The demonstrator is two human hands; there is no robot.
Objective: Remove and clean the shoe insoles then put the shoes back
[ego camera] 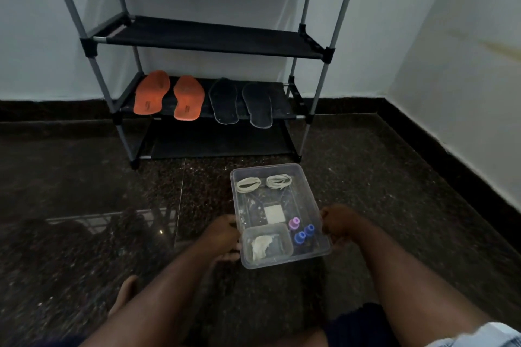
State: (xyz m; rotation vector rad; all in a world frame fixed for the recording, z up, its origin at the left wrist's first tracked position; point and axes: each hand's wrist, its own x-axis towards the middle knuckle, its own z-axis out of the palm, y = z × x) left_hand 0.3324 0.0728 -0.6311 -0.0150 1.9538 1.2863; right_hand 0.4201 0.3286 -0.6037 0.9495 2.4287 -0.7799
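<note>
Two orange insoles [169, 97] and two black insoles [239, 103] lie side by side on a low shelf of the black shoe rack [307, 118]. No shoes are in view. In front of me is a clear plastic bin [306, 200]. My left hand [224, 238] grips its left rim and my right hand [339, 224] grips its right rim. Inside the bin lie two bundles of white laces [263, 182], a white pad [273, 213], a pink cap [294, 223], two blue caps [304, 233] and a smaller clear tub holding a white cloth [262, 246].
The rack stands against a white wall, with an unloaded black shelf [211, 36] above the insoles and another at floor level. The floor [84, 177] is dark polished granite. A side wall with a dark skirting runs along the right. My bare foot [125, 294] shows at lower left.
</note>
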